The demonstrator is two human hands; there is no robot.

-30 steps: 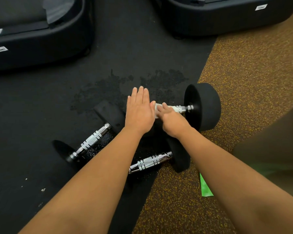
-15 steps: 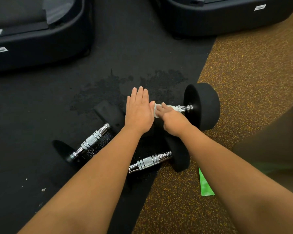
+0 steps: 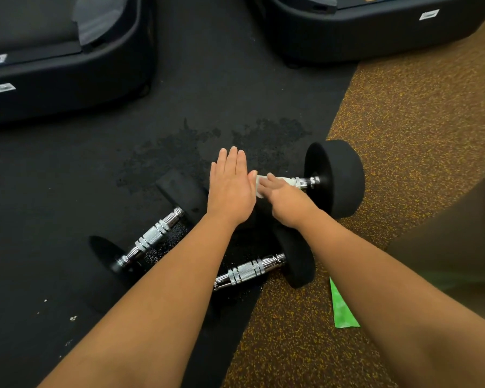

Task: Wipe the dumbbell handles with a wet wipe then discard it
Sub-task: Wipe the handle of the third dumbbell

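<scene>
Two hands meet over the far dumbbell [image 3: 333,175] on the floor. The right hand [image 3: 287,204] has its fingers curled down over a white wet wipe [image 3: 287,180] and holds it wrapped on the chrome handle [image 3: 308,181] of this dumbbell; a corner of the wipe also shows at 9 o'clock of the knuckles. The left hand [image 3: 231,189] lies flat just at 9 o'clock of the right one, with fingers straight and close together. It covers the other end of that dumbbell, so I cannot tell what is under the palm.

At 3 o'clock of the right hand the handle goes into a round black weight head [image 3: 342,191], which stands on the border between the black mat [image 3: 67,191] and the brown speckled floor [image 3: 417,121].

At 6 o'clock of the hands lies a second dumbbell [image 3: 248,271] (its knurled handle is bare), partly under the left forearm. At 8 o'clock lies a third dumbbell [image 3: 151,238], with its handle running from 7 to 1 o'clock. Dark, wet-looking patches [image 3: 174,152] mark the mat at 12 o'clock of the hands.

A flat green packet [image 3: 342,312] lies on the brown floor at 5 o'clock, half hidden by the right forearm; whether something is inside cannot be seen. Two big black machine bases [image 3: 67,79] [image 3: 375,32] stand at 10 and 1 o'clock, each with a small white label [image 3: 2,87] [image 3: 429,14].
</scene>
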